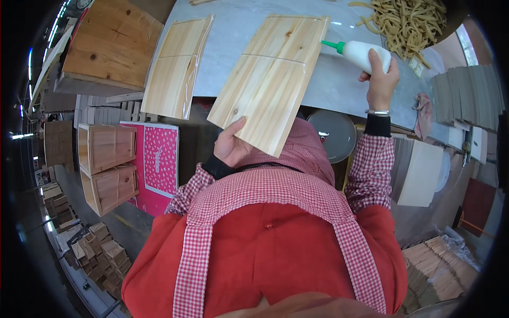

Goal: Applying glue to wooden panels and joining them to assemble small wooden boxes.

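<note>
My left hand (235, 144) grips the near end of a pale wooden board (270, 74), thumb on its top face. This board slants up and away over the table's front edge, and a groove with a shiny line runs across it. In my right hand (380, 79) is a white squeeze bottle (366, 56) with a green nozzle (333, 45). The nozzle tip points left and lies at the board's right edge, near its far end; whether it touches I cannot tell. A second grooved board (179, 66) lies on the table to the left.
The pale table (344, 79) has a pile of tan strips (405, 24) at its far right and a pinkish rag (423, 115) on its right side. A large wooden box (108, 47) stands left. Below it are two open wooden boxes (108, 167) beside a pink patterned box (159, 159). A round stool (334, 135) sits under the table edge.
</note>
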Motion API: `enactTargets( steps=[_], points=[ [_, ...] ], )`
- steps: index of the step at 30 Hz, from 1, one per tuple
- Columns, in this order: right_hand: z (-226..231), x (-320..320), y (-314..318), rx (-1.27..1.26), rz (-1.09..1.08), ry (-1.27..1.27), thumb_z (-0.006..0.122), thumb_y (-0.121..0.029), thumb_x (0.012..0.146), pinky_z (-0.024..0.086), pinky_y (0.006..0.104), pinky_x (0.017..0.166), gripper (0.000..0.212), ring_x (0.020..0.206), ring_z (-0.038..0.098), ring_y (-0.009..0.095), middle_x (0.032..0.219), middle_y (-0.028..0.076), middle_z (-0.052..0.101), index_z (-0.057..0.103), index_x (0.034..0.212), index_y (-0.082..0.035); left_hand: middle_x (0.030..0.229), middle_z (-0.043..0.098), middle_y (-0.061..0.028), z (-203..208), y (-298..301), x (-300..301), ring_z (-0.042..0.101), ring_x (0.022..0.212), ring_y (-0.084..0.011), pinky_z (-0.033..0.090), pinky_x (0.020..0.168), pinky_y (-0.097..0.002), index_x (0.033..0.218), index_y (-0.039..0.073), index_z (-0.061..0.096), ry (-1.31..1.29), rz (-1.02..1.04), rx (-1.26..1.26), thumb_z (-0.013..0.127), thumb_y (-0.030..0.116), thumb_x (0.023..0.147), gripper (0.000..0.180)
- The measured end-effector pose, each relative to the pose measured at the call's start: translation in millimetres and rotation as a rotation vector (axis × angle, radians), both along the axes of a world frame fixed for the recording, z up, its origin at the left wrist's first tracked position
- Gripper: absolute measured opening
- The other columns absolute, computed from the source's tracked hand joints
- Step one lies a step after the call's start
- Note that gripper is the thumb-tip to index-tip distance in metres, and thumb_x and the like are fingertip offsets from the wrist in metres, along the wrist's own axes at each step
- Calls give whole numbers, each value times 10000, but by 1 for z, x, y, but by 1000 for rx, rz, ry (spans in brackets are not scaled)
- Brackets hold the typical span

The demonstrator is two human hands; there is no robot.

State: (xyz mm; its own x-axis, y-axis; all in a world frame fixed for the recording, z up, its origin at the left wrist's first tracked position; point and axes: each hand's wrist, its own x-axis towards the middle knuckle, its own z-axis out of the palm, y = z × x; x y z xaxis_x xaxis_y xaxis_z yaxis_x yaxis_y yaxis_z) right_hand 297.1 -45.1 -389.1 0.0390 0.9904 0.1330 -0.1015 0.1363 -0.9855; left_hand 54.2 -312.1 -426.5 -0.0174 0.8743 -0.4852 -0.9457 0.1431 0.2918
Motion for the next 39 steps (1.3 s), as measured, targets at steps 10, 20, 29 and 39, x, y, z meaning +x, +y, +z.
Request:
enactTargets(
  steps=[10,20,29,39],
  points=[
    [22,0,-83,-2,178,-30,652,-235,869,442,229,408,301,529,532,107,789,81,596,539,979,21,1335,471,-181,-6,36,-17,494,1225,-286,431,1033,-421,1360,-15,315,-11,38,113,500,130,945,477],
    [29,-6,-129,-17,330,-26,671,-196,862,462,222,422,321,590,576,110,827,74,594,503,1050,3,1300,503,-173,-10,59,-32,511,1207,-269,451,1016,-406,1320,-22,367,24,56,238,500,123,948,421],
    [35,-7,-130,66,401,-165,663,-190,866,481,240,441,337,623,595,134,855,86,587,479,1071,5,1306,501,-183,-14,62,-39,477,1238,-285,411,1044,-423,1324,-31,371,-10,87,246,505,105,939,430],
    [34,-14,-50,134,-38,198,612,-215,901,513,271,470,306,634,607,170,880,110,593,477,1052,15,1386,416,-212,-13,18,-35,431,1282,-317,333,1093,-454,1401,-21,263,91,60,181,498,137,931,549]
  ],
)
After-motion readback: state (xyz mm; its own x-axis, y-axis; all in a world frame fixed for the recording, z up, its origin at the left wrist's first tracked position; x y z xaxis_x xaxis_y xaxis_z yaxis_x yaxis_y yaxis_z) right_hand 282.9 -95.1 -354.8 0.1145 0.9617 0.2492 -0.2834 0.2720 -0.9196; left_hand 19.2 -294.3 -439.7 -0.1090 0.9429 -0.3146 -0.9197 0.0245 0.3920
